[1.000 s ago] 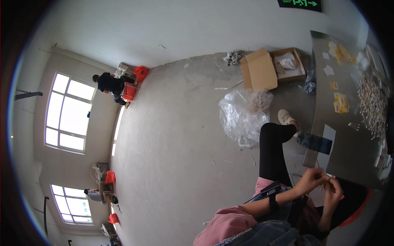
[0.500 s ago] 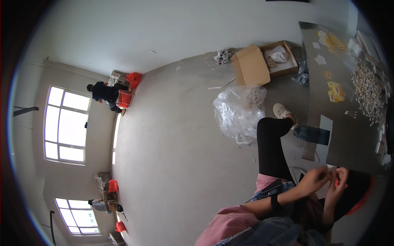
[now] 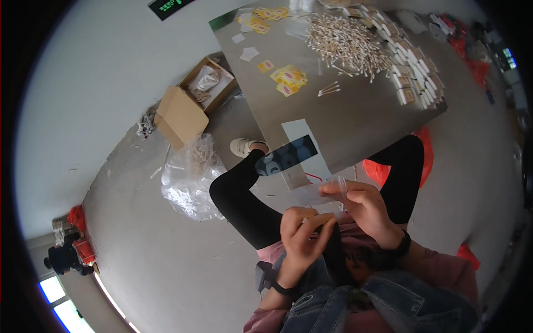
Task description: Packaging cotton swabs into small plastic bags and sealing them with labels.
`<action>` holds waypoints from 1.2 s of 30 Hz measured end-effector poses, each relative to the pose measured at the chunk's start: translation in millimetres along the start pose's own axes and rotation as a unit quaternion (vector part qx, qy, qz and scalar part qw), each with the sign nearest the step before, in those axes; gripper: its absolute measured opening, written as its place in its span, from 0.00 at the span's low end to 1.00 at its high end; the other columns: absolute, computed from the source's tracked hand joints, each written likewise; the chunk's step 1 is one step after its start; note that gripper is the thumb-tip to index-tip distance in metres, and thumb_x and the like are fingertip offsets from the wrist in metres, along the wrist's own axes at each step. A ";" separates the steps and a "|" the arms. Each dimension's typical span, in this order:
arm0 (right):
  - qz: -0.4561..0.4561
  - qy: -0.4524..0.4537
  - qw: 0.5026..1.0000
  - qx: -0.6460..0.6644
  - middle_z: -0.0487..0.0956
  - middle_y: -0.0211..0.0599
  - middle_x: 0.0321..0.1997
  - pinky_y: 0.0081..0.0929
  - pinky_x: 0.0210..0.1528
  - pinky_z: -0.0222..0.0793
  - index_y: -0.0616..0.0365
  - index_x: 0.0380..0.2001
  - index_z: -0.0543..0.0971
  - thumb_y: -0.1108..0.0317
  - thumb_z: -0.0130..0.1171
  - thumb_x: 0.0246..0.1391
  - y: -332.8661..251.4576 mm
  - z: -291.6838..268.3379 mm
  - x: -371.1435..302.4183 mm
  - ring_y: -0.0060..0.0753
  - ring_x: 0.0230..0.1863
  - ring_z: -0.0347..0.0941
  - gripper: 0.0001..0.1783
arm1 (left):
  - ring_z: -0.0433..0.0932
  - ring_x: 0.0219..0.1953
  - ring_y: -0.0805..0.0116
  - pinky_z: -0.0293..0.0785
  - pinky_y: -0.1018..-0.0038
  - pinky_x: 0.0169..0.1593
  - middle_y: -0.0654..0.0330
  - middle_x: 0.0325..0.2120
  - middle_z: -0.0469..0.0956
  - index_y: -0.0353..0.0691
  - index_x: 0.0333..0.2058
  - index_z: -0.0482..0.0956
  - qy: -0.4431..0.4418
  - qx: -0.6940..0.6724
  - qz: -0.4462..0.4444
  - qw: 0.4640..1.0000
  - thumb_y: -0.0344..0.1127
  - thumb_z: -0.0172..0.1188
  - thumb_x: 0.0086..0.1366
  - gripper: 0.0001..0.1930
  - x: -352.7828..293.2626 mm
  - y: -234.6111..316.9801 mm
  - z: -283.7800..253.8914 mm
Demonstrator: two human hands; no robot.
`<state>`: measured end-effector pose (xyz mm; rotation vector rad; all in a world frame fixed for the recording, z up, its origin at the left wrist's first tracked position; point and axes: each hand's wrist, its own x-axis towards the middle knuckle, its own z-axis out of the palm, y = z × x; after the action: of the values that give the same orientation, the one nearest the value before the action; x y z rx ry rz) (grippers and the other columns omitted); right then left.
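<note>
My right hand (image 3: 369, 208) pinches a piece of thin clear plastic, apparently a small bag (image 3: 308, 195), which stretches out to the left from its fingertips. Just below it and to the left, my left hand (image 3: 304, 237) is closed, thumb and fingers pressed together; whatever they hold is too small or hidden. Both hands are over my lap, near the table's front edge. On the metal table (image 3: 355, 116) lie a big heap of cotton swabs (image 3: 347, 47), a few separate swabs (image 3: 329, 89) and a pile of yellow labels (image 3: 288, 79).
Small white-and-brown packs (image 3: 416, 69) line the table's right side. A dark patterned strip (image 3: 288, 155) lies across a white sheet (image 3: 302, 130) at the front edge. An open cardboard box (image 3: 186, 114) and clear plastic bags (image 3: 191, 180) are on the floor. Another person (image 3: 64, 255) works far left.
The view has swung right, bringing the whole table into sight. My hands, close together before, are now slightly apart, with the clear plastic showing in the right one.
</note>
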<state>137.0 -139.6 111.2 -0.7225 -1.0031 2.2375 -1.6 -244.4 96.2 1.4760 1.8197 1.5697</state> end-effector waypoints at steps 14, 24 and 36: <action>0.000 0.024 0.994 -0.106 0.79 0.37 0.46 0.25 0.49 0.71 0.64 0.42 0.82 0.71 0.61 0.59 -10.4 7.5 -6.8 0.25 0.49 0.74 0.10 | 0.75 0.32 0.71 0.70 0.77 0.40 0.63 0.28 0.78 0.34 0.33 0.84 0.010 -0.222 -0.180 0.958 0.23 0.73 0.51 0.09 13.1 1.3 3.3; 0.100 0.047 0.986 0.127 0.78 0.37 0.46 0.27 0.56 0.63 0.67 0.41 0.81 0.68 0.59 0.61 -7.6 3.1 -7.0 0.25 0.50 0.70 0.12 | 0.75 0.31 0.70 0.70 0.77 0.36 0.61 0.27 0.77 0.34 0.30 0.84 -0.004 -0.192 -0.168 0.967 0.21 0.72 0.51 0.07 9.9 2.3 7.4; 0.133 0.045 0.986 0.093 0.74 0.40 0.50 0.31 0.57 0.62 0.59 0.33 0.73 0.60 0.51 0.67 -13.7 9.3 -1.3 0.29 0.54 0.68 0.13 | 0.73 0.33 0.75 0.68 0.79 0.41 0.62 0.28 0.76 0.32 0.30 0.79 0.000 -0.318 -0.274 0.908 0.23 0.68 0.58 0.05 8.2 5.0 5.9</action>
<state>135.5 -137.3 127.6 -0.9097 -0.6756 2.4598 2.0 -235.1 101.5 0.6005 1.3415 1.6181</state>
